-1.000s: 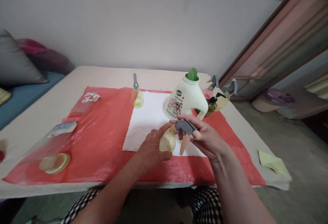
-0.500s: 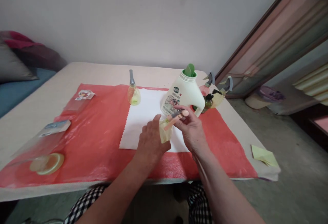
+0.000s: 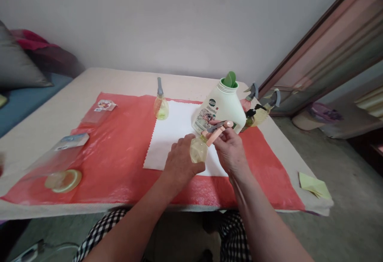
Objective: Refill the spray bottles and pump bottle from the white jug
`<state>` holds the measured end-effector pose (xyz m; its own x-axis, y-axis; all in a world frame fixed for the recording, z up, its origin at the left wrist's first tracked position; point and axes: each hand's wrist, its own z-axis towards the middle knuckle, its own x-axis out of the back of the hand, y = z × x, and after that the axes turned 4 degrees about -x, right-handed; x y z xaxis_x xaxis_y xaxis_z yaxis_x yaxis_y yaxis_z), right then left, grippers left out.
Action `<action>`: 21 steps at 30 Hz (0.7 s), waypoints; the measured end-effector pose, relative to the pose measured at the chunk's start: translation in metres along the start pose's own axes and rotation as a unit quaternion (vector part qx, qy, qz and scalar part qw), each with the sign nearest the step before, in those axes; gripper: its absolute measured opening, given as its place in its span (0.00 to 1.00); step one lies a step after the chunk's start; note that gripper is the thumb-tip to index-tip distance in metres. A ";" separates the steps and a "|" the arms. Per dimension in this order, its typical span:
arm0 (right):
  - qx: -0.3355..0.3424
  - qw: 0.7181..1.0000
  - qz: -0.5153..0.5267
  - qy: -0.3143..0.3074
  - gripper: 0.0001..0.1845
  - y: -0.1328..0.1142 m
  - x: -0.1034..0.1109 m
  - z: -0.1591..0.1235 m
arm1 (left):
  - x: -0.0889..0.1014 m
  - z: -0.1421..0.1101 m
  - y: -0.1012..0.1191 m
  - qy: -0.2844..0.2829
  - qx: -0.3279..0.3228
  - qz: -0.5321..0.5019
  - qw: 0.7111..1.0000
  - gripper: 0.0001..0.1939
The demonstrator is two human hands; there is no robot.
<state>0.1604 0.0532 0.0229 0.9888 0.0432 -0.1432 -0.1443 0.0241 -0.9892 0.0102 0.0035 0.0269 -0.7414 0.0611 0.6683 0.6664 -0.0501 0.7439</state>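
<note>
A small clear spray bottle (image 3: 198, 150) with a peach and grey trigger head leans to the right over a white scallop-edged sheet (image 3: 176, 114). My left hand (image 3: 181, 158) wraps round its rounded body from the left. My right hand (image 3: 231, 150) grips the trigger head (image 3: 218, 130) from the right, its fingers partly hidden behind it. Just behind my hands stands a large cream jug (image 3: 221, 104) with a green scoop (image 3: 229, 79) in its open mouth. Another spray bottle (image 3: 161, 107) with a grey head stands upright on the sheet's far left corner.
Red plastic (image 3: 125, 150) covers the table (image 3: 83, 90). Several bottles cluster right of the jug, including a yellowish sprayer (image 3: 260, 116). Clear packets (image 3: 70, 146) and a tape roll (image 3: 67, 181) lie left, folded yellow sheets (image 3: 314, 185) right. A blurred skin-toned shape (image 3: 1, 164) shows at the left edge.
The view has shifted, moving the table's things slightly right. The spray bottle's head has swung a little farther right. Both hands keep their hold. A blurred shape has appeared at the left edge.
</note>
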 end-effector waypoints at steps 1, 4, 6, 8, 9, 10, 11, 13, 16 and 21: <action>0.005 1.000 -0.001 0.008 0.20 0.000 -0.002 -0.001 | -0.002 0.000 0.000 0.019 -0.007 0.034 0.999 0.36; 0.030 0.999 -0.007 0.040 0.19 -0.001 -0.011 -0.004 | -0.007 0.000 0.001 0.065 -0.025 0.131 0.989 0.36; 0.049 0.997 0.000 0.066 0.20 0.000 -0.016 -0.006 | -0.010 0.001 0.003 0.079 -0.026 0.164 0.983 0.35; 0.062 0.993 0.007 0.097 0.21 0.003 -0.021 -0.006 | -0.012 0.001 0.005 0.084 -0.024 0.171 0.981 0.34; 0.064 0.992 0.009 0.110 0.22 0.004 -0.023 -0.006 | -0.013 0.001 0.005 0.087 -0.023 0.170 0.981 0.34; 0.062 0.991 0.010 0.118 0.21 0.006 -0.024 -0.005 | -0.013 0.001 0.005 0.087 -0.023 0.166 0.982 0.34; 0.055 0.991 0.016 0.122 0.21 0.007 -0.025 -0.004 | -0.013 0.001 0.005 0.086 -0.023 0.161 0.983 0.35; 0.033 0.992 0.040 0.114 0.21 0.009 -0.026 -0.002 | -0.012 0.001 0.005 0.075 -0.022 0.153 0.985 0.37; 0.018 0.993 0.077 0.089 0.22 0.009 -0.025 0.002 | -0.010 0.002 0.005 0.058 -0.025 0.151 0.987 0.39; 0.016 0.991 0.106 0.086 0.28 0.008 -0.019 0.006 | -0.011 0.003 0.006 0.055 -0.024 0.149 0.987 0.38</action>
<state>0.1400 0.0588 0.0181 0.9278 -0.1204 -0.3532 -0.3478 0.0645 -0.9354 0.0226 0.0058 0.0246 -0.5182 -0.0716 0.8523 0.8540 -0.0970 0.5111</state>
